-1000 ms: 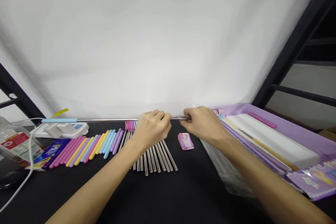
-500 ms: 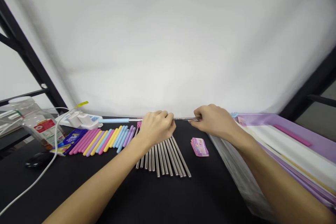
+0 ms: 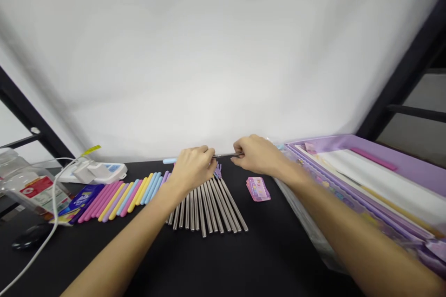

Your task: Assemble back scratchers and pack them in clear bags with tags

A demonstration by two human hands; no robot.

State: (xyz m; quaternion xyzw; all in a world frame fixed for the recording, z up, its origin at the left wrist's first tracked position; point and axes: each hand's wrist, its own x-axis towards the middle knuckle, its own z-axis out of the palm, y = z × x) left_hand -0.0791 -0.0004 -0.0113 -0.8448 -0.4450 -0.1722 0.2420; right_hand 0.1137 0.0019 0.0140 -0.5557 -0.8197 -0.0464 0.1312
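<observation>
L hand (image 3: 194, 167) is curled palm-down, fingers folded in on a thin metal rod (image 3: 226, 155); R hand (image 3: 256, 153) has thumb & fingers pinched on the same rod's R end. Can't tell how L fingertips sit, they're tucked under. Rod's in the gap btwn my hands, long axis approx 9–3 o'clock, so it's at 3 from L hand & 9 from R. Lt-blue handle (image 3: 169, 161) pokes out at 9 past L hand, abt in line; looks like the same piece, tho my hand hides the join.

Metal tubes (image 3: 212, 209) fan out at 6 from the rod, R-most ones running 11–5. L hand's nearer; that wrist crosses over some. Purple tip (image 3: 218, 171) is at L hand's 3, top end of one tube. Cards (image 3: 258, 189) lie at 6 from R hand, apart from it. Coloured sticks (image 3: 131, 197) are rowed at 8 from L hand. Purple box (image 3: 411, 169) is at 3–4 from R hand, clear bags (image 3: 306, 222) along its near side.
</observation>
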